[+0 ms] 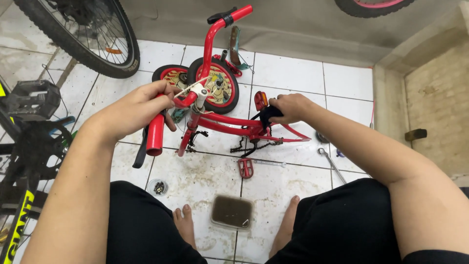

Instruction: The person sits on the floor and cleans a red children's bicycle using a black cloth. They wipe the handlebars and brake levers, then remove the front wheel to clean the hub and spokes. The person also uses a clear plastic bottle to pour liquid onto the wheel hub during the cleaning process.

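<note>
I am sitting on the white tile floor (288,73) with the small red children's bicycle (229,124) lying on its side between my feet. My left hand (139,107) is closing around the handlebar (207,46) near the stem, fingers wrapped over the bar just above the red grip (155,134). My right hand (288,107) is pressing a dark rag (268,116) against the frame by the seat post, fingers curled and pinching the cloth. To do this well, I judge I should be bracing the bar firmly so the frame is not swivelling while the rag is rubbing. A loose red pedal (245,167), a wrench (332,164) and a tray of dirty liquid (232,211) are lying nearby.
</note>
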